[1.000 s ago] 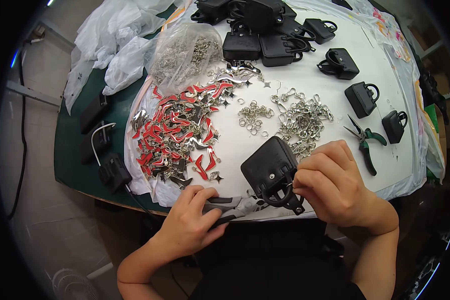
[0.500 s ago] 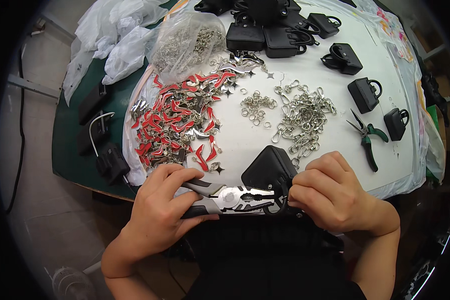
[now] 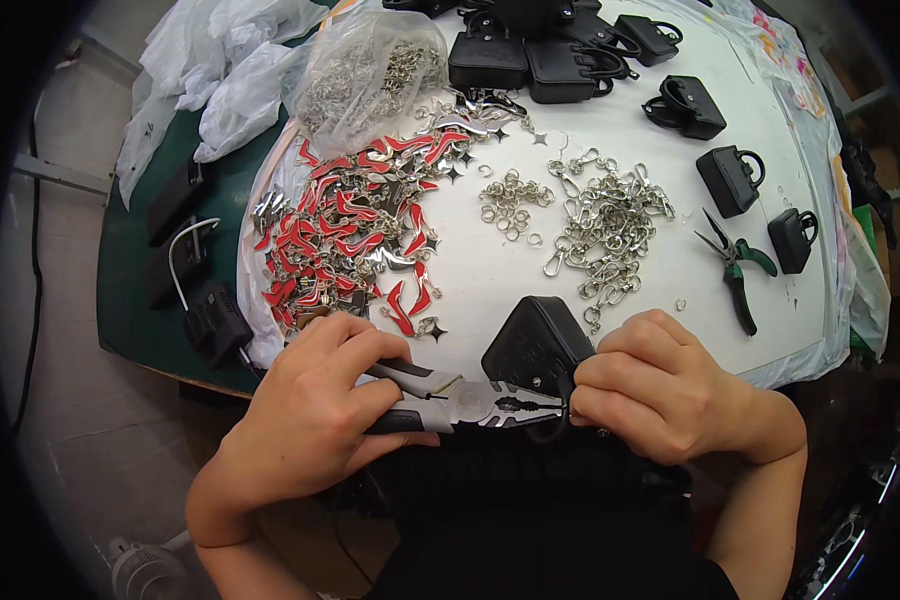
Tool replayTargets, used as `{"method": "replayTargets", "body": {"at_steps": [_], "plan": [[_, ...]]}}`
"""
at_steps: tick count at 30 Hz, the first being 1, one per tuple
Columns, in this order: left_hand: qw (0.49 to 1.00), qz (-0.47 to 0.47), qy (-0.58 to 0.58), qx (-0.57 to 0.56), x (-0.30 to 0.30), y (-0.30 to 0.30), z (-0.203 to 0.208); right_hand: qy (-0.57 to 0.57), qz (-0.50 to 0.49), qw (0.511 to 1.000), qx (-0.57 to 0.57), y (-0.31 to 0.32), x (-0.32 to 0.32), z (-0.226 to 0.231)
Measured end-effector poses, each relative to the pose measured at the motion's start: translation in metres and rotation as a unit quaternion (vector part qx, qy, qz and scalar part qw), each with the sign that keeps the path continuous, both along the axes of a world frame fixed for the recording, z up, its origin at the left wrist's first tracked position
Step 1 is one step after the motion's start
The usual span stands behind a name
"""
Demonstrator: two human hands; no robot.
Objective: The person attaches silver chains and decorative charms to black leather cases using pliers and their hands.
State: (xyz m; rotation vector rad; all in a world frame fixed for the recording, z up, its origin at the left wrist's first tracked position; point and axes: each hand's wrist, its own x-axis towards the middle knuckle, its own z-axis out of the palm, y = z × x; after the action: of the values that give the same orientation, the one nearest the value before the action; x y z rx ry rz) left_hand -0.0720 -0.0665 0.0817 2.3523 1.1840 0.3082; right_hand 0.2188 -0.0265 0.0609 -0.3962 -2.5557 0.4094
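Note:
My left hand [image 3: 315,410] is wrapped round the grey and black handles of a pair of combination pliers [image 3: 475,403]. Their jaws point right and reach the handle of a small black handbag [image 3: 535,345], close to the fingertips of my right hand [image 3: 660,385]. That hand is closed, pinching the handbag near its handle. Its curled fingers hide whatever small part may be between them. The handbag lies tilted at the table's front edge, its body toward the far side.
Red shoe-shaped charms [image 3: 350,225] are heaped at left, below a clear bag of metal fittings [image 3: 370,85]. Metal clasps [image 3: 615,225] and loose rings [image 3: 515,205] lie mid-table. Green-handled needle-nose pliers [image 3: 735,265] rest at right, near more small black handbags [image 3: 730,180].
The plier jaws have moved slightly right and closed further at the handbag's handle. My right hand has shifted a little and stays closed. A small loose ring now shows beyond it.

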Motion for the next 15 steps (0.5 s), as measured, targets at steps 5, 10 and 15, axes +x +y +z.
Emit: {"method": "replayTargets", "body": {"at_steps": [5,10,15], "plan": [[0.999,-0.028,0.019,0.01,0.003,0.006,0.003,-0.001,0.001,1.0,-0.013,0.001,0.004,-0.002],[0.999,-0.034,0.031,0.014,0.004,0.01,0.007,0.004,0.004,1.0,-0.02,0.001,0.002,-0.003],[0.995,-0.074,0.059,0.03,0.008,0.018,0.012,0.007,-0.006,0.999,-0.039,0.001,0.006,-0.007]]}}
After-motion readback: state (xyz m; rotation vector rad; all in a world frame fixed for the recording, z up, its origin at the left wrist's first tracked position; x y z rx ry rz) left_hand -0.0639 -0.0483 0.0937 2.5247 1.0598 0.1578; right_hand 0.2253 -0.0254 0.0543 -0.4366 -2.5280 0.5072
